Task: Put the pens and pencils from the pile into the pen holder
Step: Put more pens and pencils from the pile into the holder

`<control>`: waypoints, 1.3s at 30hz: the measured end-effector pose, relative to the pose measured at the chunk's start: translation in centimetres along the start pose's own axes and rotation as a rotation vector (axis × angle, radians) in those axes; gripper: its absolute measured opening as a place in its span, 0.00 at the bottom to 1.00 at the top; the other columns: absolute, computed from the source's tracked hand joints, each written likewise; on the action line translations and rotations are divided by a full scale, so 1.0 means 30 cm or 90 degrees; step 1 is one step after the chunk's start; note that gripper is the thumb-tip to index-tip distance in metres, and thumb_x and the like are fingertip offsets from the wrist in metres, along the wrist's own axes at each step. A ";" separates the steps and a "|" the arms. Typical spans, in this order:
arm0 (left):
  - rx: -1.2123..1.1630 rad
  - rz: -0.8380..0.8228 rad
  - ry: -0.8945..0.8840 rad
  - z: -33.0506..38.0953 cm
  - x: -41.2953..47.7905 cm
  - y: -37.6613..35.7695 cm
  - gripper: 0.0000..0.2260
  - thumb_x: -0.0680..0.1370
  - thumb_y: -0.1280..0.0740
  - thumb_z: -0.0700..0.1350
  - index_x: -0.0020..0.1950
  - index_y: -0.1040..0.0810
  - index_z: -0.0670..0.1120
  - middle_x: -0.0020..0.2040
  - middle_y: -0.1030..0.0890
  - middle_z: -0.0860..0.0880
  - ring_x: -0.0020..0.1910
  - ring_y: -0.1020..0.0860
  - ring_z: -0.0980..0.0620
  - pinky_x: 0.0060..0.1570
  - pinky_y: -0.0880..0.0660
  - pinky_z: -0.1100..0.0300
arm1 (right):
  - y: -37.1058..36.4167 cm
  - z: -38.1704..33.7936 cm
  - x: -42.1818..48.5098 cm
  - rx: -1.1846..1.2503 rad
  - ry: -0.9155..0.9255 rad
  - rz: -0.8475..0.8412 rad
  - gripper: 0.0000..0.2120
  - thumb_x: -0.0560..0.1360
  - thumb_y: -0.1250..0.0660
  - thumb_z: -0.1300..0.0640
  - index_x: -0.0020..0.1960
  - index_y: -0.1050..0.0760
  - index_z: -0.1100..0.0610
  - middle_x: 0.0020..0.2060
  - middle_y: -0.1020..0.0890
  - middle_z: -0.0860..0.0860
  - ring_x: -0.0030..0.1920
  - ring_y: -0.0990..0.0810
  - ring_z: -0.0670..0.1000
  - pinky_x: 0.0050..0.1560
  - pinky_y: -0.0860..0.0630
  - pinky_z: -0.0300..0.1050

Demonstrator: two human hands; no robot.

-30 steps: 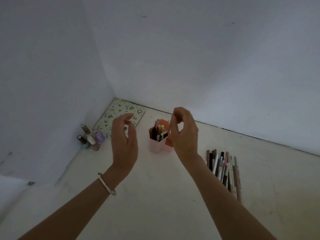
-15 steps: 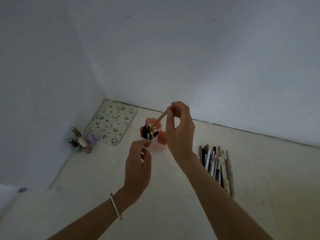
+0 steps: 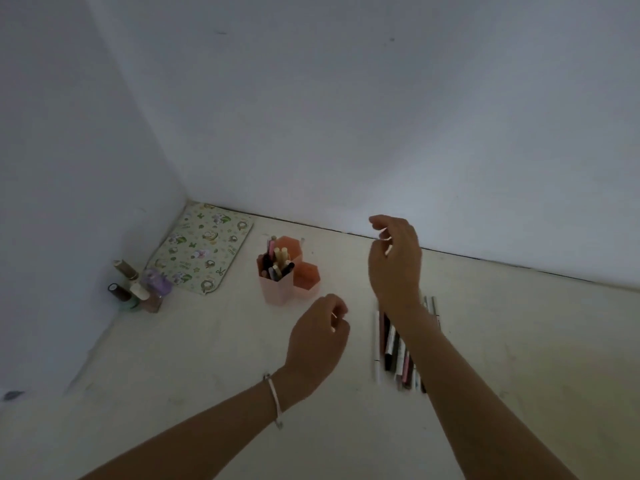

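Note:
A pink and orange pen holder (image 3: 277, 293) made of joined hexagonal cups stands on the pale surface, with several pens upright in its front cup. The pile of pens and pencils (image 3: 394, 348) lies to its right, partly hidden under my right forearm. My right hand (image 3: 394, 268) hovers above the far end of the pile, fingers curled loosely and apart, holding nothing. Lower and nearer to me, between holder and pile, my left hand (image 3: 320, 337) has its fingers curled in and holds nothing that I can see.
A patterned green mat (image 3: 201, 251) lies in the corner against the walls. Several small bottles (image 3: 138, 289) stand by the left wall. White walls close off the left and the back.
My right hand has let go of the pencil it held over the holder and moved right, above the pile. My left hand has drifted right and lower.

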State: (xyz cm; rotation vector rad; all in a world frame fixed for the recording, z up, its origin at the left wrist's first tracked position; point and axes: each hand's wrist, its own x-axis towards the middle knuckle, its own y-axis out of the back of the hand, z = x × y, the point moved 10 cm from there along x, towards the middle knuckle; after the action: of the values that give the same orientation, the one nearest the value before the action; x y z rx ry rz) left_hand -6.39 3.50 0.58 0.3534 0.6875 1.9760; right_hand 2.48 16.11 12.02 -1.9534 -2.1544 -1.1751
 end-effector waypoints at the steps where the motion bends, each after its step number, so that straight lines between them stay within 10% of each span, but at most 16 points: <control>1: 0.058 -0.044 0.025 0.003 0.019 -0.070 0.06 0.76 0.37 0.44 0.49 0.27 0.54 0.44 0.23 0.58 0.43 0.23 0.58 0.42 0.26 0.67 | 0.055 0.040 0.014 0.004 -0.025 0.027 0.19 0.71 0.41 0.75 0.54 0.22 0.59 0.48 0.20 0.49 0.48 0.23 0.49 0.49 0.28 0.38; 10: 0.264 -0.175 0.132 0.023 0.067 -0.367 0.16 0.75 0.34 0.45 0.61 0.31 0.45 0.55 0.21 0.46 0.53 0.20 0.46 0.49 0.24 0.55 | 0.235 0.305 -0.046 0.001 -0.166 0.047 0.17 0.70 0.42 0.74 0.47 0.21 0.56 0.43 0.19 0.47 0.46 0.21 0.47 0.48 0.26 0.36; 21: 0.100 -0.128 0.189 0.016 0.085 -0.337 0.13 0.77 0.33 0.41 0.60 0.30 0.46 0.49 0.19 0.47 0.46 0.19 0.48 0.46 0.20 0.56 | 0.067 0.401 -0.092 -0.056 -0.219 -0.101 0.14 0.74 0.41 0.69 0.54 0.22 0.57 0.46 0.20 0.48 0.47 0.21 0.47 0.50 0.23 0.42; 32: -0.195 0.153 0.036 0.114 0.054 0.202 0.19 0.77 0.31 0.42 0.66 0.28 0.53 0.51 0.20 0.52 0.46 0.19 0.59 0.41 0.25 0.76 | -0.248 0.461 -0.206 -0.524 -0.116 -0.460 0.09 0.78 0.43 0.62 0.57 0.31 0.58 0.49 0.20 0.55 0.51 0.24 0.54 0.47 0.29 0.46; 39: -0.256 0.389 -0.088 0.107 0.031 0.575 0.19 0.78 0.31 0.38 0.66 0.28 0.52 0.48 0.18 0.55 0.47 0.17 0.55 0.46 0.19 0.62 | -0.175 0.310 -0.058 -0.171 -0.176 -0.213 0.13 0.77 0.39 0.62 0.60 0.25 0.62 0.51 0.23 0.58 0.40 0.26 0.51 0.41 0.34 0.40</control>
State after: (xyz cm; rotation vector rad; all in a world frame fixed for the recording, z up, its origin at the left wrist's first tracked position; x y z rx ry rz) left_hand -17.46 -0.95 13.49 0.4840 0.0744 2.5710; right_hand 2.67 19.74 1.82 -2.0118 -2.6743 -1.3739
